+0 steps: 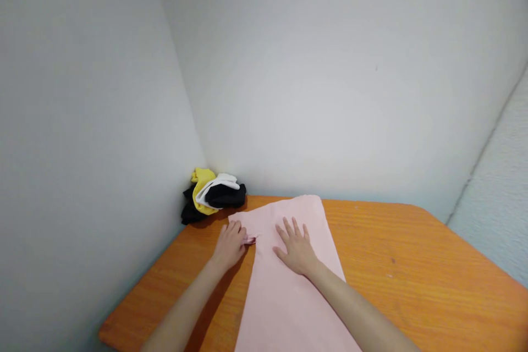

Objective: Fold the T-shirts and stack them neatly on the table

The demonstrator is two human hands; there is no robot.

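A pink cloth (289, 286) lies flat on the orange worktop (412, 264), running from its far edge toward the person; it looks like a long, narrow folded panel, smooth and almost without creases. The right hand (297, 247) rests on it palm down with fingers spread wide, holding nothing; the left hand (230, 243) sits at the cloth's left edge, fingers curled on a small bit of the fabric there, seemingly pinching a tag or a corner, though that detail is too small to be sure. Judging by how it lies, the cloth is already laid out and folded in lengthwise; any folding across its length is not yet done. In the far left corner, against the walls (82, 121), sits a heap of clothes (212, 193) in black, yellow and white, well apart from both hands and not yet laid out.
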